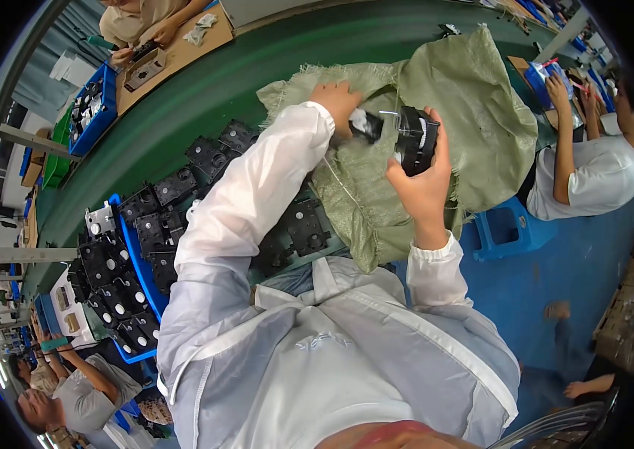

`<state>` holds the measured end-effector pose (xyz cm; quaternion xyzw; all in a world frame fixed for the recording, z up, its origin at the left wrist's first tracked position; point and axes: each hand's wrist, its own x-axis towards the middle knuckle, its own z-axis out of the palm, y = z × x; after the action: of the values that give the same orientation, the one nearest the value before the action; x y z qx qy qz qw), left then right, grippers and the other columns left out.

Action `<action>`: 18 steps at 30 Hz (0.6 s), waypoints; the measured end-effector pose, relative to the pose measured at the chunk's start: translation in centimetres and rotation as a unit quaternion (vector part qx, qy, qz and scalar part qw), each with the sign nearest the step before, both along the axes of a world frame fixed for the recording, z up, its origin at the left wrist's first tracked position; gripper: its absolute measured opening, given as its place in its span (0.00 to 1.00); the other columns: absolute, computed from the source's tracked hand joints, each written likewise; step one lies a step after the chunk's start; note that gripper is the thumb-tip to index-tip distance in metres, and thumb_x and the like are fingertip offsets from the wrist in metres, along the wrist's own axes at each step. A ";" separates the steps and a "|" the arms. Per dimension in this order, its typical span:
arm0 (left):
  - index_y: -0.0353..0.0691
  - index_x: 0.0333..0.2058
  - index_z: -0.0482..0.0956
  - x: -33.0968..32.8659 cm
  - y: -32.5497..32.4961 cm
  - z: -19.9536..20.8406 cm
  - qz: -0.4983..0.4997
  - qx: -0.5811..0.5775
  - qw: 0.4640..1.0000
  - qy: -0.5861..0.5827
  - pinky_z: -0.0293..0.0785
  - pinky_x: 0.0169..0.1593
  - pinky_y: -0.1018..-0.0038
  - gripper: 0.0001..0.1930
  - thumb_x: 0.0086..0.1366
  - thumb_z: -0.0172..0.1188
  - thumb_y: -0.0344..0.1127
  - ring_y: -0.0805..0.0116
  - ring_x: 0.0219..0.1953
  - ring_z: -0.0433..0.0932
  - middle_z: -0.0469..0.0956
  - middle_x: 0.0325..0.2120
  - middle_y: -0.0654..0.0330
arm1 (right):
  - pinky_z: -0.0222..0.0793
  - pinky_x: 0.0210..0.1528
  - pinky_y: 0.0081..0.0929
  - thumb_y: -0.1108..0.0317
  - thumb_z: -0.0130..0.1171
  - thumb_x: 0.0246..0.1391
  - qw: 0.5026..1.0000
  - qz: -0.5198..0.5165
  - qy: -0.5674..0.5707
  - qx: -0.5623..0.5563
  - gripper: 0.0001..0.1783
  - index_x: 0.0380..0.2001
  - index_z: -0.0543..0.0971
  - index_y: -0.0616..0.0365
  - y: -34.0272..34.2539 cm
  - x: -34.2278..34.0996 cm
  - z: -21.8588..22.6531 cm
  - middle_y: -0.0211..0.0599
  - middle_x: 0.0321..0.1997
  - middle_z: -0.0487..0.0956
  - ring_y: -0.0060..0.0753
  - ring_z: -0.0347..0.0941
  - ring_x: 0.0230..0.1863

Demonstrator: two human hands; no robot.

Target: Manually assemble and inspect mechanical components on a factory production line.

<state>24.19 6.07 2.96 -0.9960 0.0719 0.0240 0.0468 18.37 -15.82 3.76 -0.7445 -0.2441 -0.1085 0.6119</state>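
A pale green woven sack [474, 90] lies on the green bench in front of me, its mouth gaping between my hands. At that mouth my left hand [336, 103] is closed around a black-and-white part [366, 125], which is smeared by motion; its fingertips are partly hidden. My right hand [425, 179] grips a black plastic assembly [416, 140] with a white toothed edge, thumb on one side and fingers on the other. This assembly is held just above the sack.
Several black plastic assemblies [175, 187] sit left of my left arm, and more fill a blue tray [134, 247]. A blue stool [508, 230] stands at the right. Co-workers sit across the bench [182, 97], at the right and at lower left.
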 end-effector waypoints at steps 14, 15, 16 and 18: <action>0.36 0.67 0.51 -13.7 -5.7 4.0 0.021 -0.696 0.706 -0.132 0.64 0.60 0.63 0.34 0.67 0.55 0.35 0.57 0.55 0.70 0.67 0.55 0.46 | 0.68 0.59 0.32 0.76 0.60 0.45 0.967 0.218 0.028 0.130 0.44 0.68 0.56 0.65 4.1 -1.8 0.8 0.51 0.67 0.64 0.43 0.71 0.58; 0.36 0.67 0.51 -14.0 -5.6 3.9 0.027 -0.696 0.704 -0.138 0.64 0.60 0.63 0.34 0.67 0.55 0.35 0.57 0.55 0.70 0.67 0.55 0.46 | 0.68 0.59 0.32 0.76 0.60 0.45 0.965 0.226 0.029 0.128 0.44 0.68 0.56 0.65 4.2 -1.8 0.7 0.51 0.67 0.64 0.43 0.71 0.58; 0.35 0.67 0.50 -14.4 -5.4 3.8 0.031 -0.706 0.693 -0.146 0.65 0.59 0.63 0.34 0.67 0.54 0.35 0.57 0.53 0.70 0.67 0.54 0.46 | 0.66 0.60 0.34 0.75 0.57 0.48 0.953 0.258 0.054 0.148 0.43 0.68 0.55 0.65 4.2 -1.7 0.7 0.51 0.68 0.62 0.44 0.69 0.60; 0.34 0.67 0.49 -15.1 -5.0 3.5 0.035 -0.724 0.670 -0.161 0.67 0.56 0.63 0.34 0.66 0.53 0.34 0.56 0.49 0.70 0.66 0.52 0.45 | 0.63 0.64 0.38 0.72 0.52 0.52 0.924 0.317 0.103 0.189 0.41 0.69 0.53 0.65 4.1 -1.5 0.5 0.51 0.71 0.58 0.47 0.65 0.64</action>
<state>9.07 1.09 6.43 -0.7074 0.0235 -0.1947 -0.6791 16.89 -11.67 4.29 -0.5060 -0.3776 0.1244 0.7655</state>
